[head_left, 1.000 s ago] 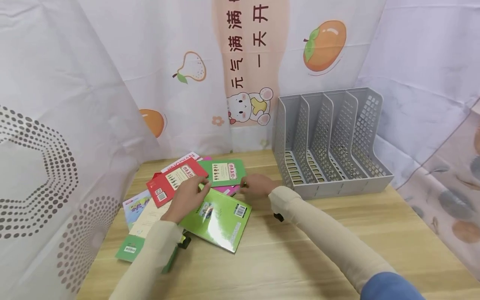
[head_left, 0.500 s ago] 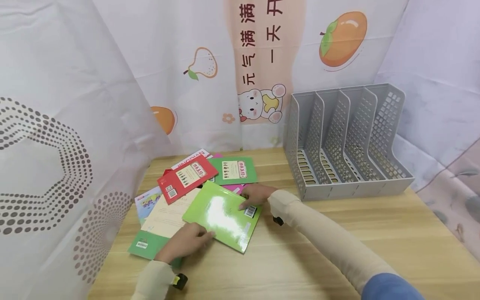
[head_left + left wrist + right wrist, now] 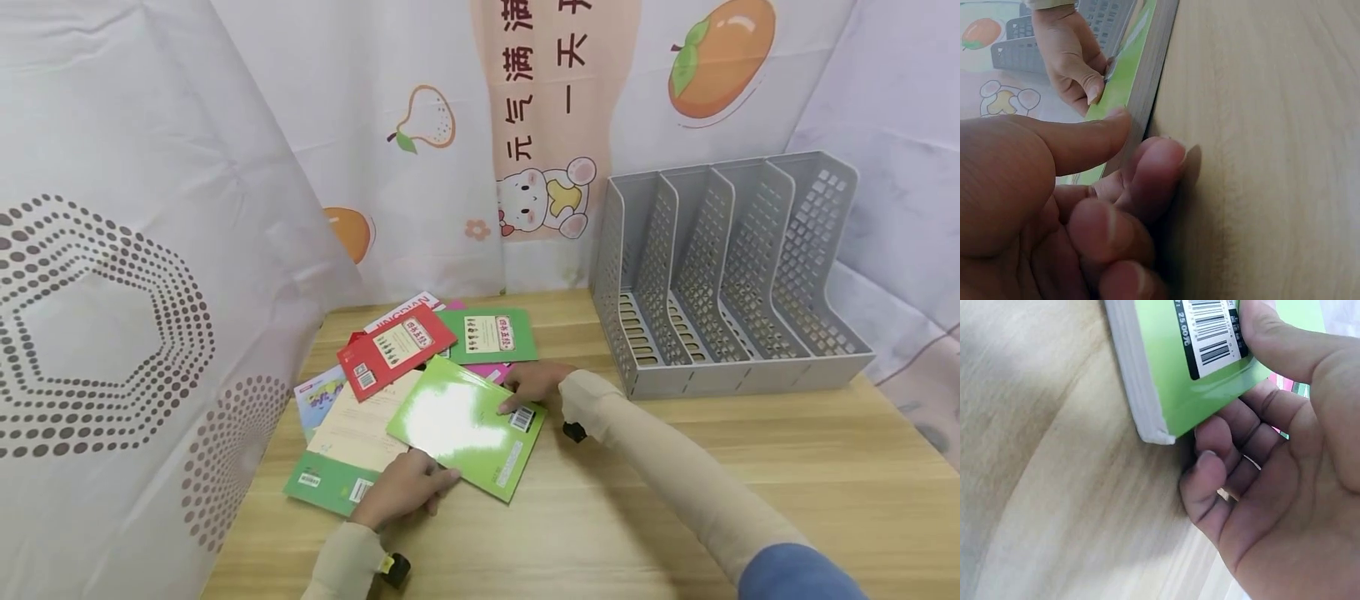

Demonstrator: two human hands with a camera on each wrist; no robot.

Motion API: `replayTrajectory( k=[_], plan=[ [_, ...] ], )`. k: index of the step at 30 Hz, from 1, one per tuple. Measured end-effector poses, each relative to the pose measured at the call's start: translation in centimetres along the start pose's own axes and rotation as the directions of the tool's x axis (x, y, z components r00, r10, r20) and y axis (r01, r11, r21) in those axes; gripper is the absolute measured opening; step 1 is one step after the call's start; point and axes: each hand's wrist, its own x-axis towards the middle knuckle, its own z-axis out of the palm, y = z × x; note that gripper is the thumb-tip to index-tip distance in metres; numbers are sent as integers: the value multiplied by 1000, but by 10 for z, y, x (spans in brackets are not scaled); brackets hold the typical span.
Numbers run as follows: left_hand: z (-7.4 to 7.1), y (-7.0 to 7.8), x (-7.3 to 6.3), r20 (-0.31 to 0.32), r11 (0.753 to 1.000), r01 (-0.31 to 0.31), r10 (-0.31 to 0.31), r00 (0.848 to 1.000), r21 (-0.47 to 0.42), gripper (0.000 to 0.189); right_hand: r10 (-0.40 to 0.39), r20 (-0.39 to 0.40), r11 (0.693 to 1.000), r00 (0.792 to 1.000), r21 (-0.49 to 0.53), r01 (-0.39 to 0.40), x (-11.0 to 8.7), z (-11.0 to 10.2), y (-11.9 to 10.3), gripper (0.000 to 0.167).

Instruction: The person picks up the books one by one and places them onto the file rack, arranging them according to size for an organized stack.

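A bright green book (image 3: 465, 425) with a barcode on its back cover lies slanted on the table, glare across its middle. My right hand (image 3: 534, 385) grips its far right edge; in the right wrist view the thumb (image 3: 1263, 325) presses the cover and the fingers curl below the edge. At the near left edge my left hand (image 3: 408, 487) pinches the same book. Its thumb (image 3: 1094, 140) lies on the cover in the left wrist view, with the index finger at the page edge. A red book (image 3: 397, 350) lies behind the green one.
Around the green book spread a dark green book (image 3: 517, 333), a cream-covered book (image 3: 360, 429), a blue-topped book (image 3: 318, 400) and another green cover (image 3: 326, 483). A grey file rack (image 3: 750, 375) with several slots stands at the back right, before a printed curtain (image 3: 450, 208).
My left hand has come from the green book's far left corner down to its near edge. The right thumb has moved onto the cover. The head view has shifted, so everything appears further right.
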Motion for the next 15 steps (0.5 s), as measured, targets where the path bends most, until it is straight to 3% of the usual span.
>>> replayTrajectory(
  k=[4, 9, 15],
  plan=[
    [-1, -3, -3, 20, 994, 27, -25, 999, -105, 46, 14, 87, 999, 996, 49, -18, 0, 0, -4, 23],
    [-3, -6, -7, 39, 957, 55, -46, 998, -284, 44, 9, 259, 982, 966, 179, -57, -1, -7, -8, 23],
    [-2, -5, -10, 30, 923, 65, -58, 998, -379, 47, -75, 408, 892, 910, 435, -122, -7, -13, -5, 29]
  ],
)
